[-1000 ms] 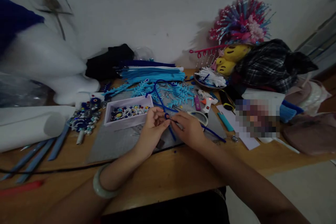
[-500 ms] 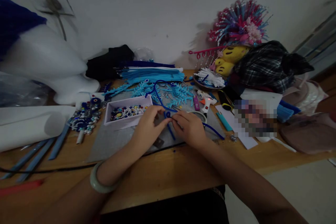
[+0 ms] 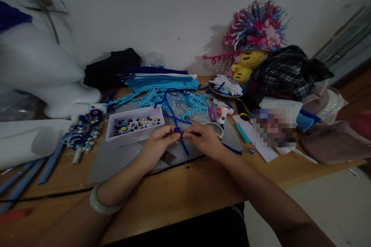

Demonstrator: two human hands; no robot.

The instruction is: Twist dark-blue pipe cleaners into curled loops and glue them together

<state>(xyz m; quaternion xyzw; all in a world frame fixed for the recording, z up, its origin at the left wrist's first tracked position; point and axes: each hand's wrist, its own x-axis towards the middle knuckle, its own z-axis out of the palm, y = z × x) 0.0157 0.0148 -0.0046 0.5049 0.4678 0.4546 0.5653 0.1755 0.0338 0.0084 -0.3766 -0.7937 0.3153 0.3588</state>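
Note:
My left hand [image 3: 158, 144] and my right hand [image 3: 204, 141] meet over a grey mat [image 3: 121, 158] on the wooden table [image 3: 185, 193]. Both pinch a dark blue pipe cleaner [image 3: 179, 133] that is bent into a small loop between the fingertips, with its tail hanging toward me and its long end running back over the table. A pale jade bangle [image 3: 101, 202] sits on my left wrist. A white box of mixed beads [image 3: 135, 125] stands just left of my left hand.
Behind the hands lie light blue pipe-cleaner pieces [image 3: 185, 102] and a stack of blue strips [image 3: 162, 81]. A glue gun [image 3: 223, 110], a pink and blue headdress [image 3: 256, 25], a plaid cloth [image 3: 286, 71] and a white foam head [image 3: 43, 73] crowd the back. A black cable [image 3: 72, 191] crosses the front.
The view has shifted slightly so everything sits further left. My fingers have drawn closer together on the pipe cleaner and its small loop looks tighter.

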